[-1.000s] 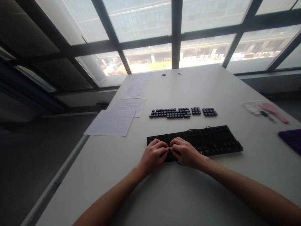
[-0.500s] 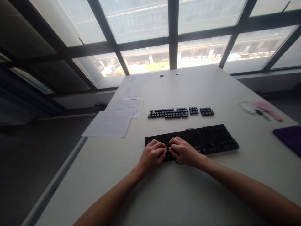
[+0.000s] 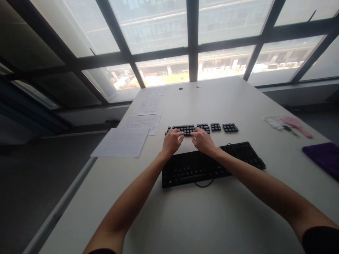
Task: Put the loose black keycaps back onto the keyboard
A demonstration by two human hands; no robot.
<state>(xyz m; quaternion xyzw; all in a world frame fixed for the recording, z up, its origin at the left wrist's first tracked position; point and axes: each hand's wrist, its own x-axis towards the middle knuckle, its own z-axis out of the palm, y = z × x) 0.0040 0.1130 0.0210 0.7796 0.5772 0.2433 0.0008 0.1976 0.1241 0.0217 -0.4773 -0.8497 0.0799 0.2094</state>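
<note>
My left hand (image 3: 171,141) reaches over the black keyboard (image 3: 190,169) to the near edge of loose black keycaps (image 3: 185,127). Its fingers are bent and drawn together, with the fingertips at the keycap rows. Beside it, my right hand (image 3: 203,140) is bent the same way, its fingertips at the front row, a small gap from the left. Anything between the fingers of either hand is too small to make out. The keyboard lies slightly tilted under my forearms, and a cable loop (image 3: 204,185) shows at its near edge.
Two smaller keycap blocks, a square one (image 3: 215,127) and a wider one (image 3: 230,127), lie to the right. Printed sheets (image 3: 122,143) cover the desk's left edge. A pink brush-like object (image 3: 295,125) and a purple cloth (image 3: 321,157) lie on the right. Windows stand beyond the desk.
Both hands have moved forward from the keyboard's left part to the loose keycaps behind it. The keyboard's lower left keys are now uncovered.
</note>
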